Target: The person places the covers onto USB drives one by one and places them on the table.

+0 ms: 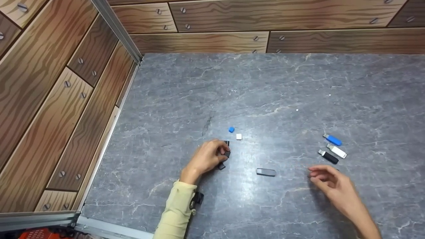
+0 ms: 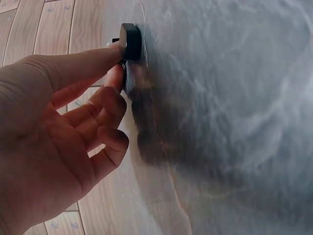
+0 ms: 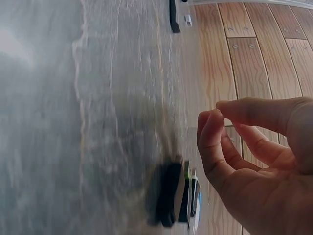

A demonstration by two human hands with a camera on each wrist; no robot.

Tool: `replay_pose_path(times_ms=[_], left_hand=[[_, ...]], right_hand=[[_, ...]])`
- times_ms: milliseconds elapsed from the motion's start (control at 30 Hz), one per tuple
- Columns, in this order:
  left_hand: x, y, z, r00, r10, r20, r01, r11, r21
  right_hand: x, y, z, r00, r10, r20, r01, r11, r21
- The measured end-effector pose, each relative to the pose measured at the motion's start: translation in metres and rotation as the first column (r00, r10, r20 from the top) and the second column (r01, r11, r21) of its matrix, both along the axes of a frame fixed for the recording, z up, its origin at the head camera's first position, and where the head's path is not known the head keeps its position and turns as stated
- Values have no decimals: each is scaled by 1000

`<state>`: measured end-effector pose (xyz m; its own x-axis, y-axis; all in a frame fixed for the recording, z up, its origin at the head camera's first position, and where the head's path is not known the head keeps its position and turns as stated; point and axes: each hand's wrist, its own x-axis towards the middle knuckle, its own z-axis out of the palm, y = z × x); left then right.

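A: Main item first. Held where?
B: Log black cap (image 1: pixel 227 154), well in from the surface's (image 1: pixel 172 109) left edge, well short of the far edge. Pinched between thumb and index finger of left hand (image 1: pixel 206 157).
A: Why fingertips only?
B: Too small for a full-palm hold, presumably. Other fingers also bent, likely just kept clear.
A: Around it?
B: Add dark piece (image 1: pixel 227 142) just beyond, toward far edge; second dark piece (image 1: pixel 222 166) on the near side. Partly covered by the hand, too hidden to identify. Then blue cap (image 1: pixel 231 129) and white cap (image 1: pixel 239 136), slightly farther toward far edge. Probably grouped as caps, apart from the bare sticks.
A: Further out?
B: Tag grey stick (image 1: pixel 266 172), alone between the hands, roughly parallel to far edge. No bare plug discernible.
A: Right side?
B: Mark right hand (image 1: pixel 335 186): loosely bent fingers, small gap to thumb, not holding anything. Just beyond, black stick (image 1: pixel 329 157), white stick (image 1: pixel 338 152), blue stick (image 1: pixel 333 139). Set side by side, metal plugs toward far left corner, perhaps for easy telling apart.
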<state>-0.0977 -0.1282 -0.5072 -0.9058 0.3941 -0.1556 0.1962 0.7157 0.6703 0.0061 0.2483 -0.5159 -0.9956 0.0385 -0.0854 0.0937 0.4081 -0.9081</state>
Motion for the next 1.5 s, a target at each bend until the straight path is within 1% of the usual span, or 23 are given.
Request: replay_pose_path(times_ms=[133,233,367,467,600,700,867,967,1067,1133,1233,1333,1400,1500], left_hand=[[0,0,0,1000,0,-2,0,1000,4],[0,0,0,1000,2,-3,-2,1000,4],[0,0,-2,1000,10,-2,-10,1000,1],[0,0,-3,1000,15,0,-15,1000,-7],[1,-1,-3,1000,20,-3,-20,1000,-8],[1,-1,-3,1000,19,-3,-19,1000,-6],[1,-1,-3,1000,21,3,-21,1000,-1],[1,-1,-3,1000,19,4,-19,1000,1],[1,-1,-3,1000,18,6,-18,1000,-2],[1,-1,-3,1000,19,8,-19,1000,-6],[1,-1,-3,1000,21,12,-21,1000,-5],[1,-1,-3,1000,18,14,-18,1000,-3],[0,-1,-3,1000,15,15,-15,1000,-2],[0,-1,-4,1000,12,14,-13,1000,4]], right_hand=[[4,8,0,1000,-18,24,17,998,53],[6,13,2,998,-28,61,22,995,94],[6,19,7,991,-12,131,-9,987,161],[6,25,10,987,5,161,-41,974,224],[6,35,12,986,25,167,-74,953,295],[7,42,12,985,37,166,-89,943,320],[11,50,11,986,28,164,-86,929,359],[11,52,10,983,14,182,-88,910,404],[10,55,9,976,16,219,-114,888,446],[10,56,8,969,26,244,-140,876,462],[9,56,6,960,44,278,-173,871,460],[11,57,4,959,53,278,-179,874,451],[11,57,3,963,54,265,-173,877,448],[12,57,1,966,58,252,-171,873,456]])
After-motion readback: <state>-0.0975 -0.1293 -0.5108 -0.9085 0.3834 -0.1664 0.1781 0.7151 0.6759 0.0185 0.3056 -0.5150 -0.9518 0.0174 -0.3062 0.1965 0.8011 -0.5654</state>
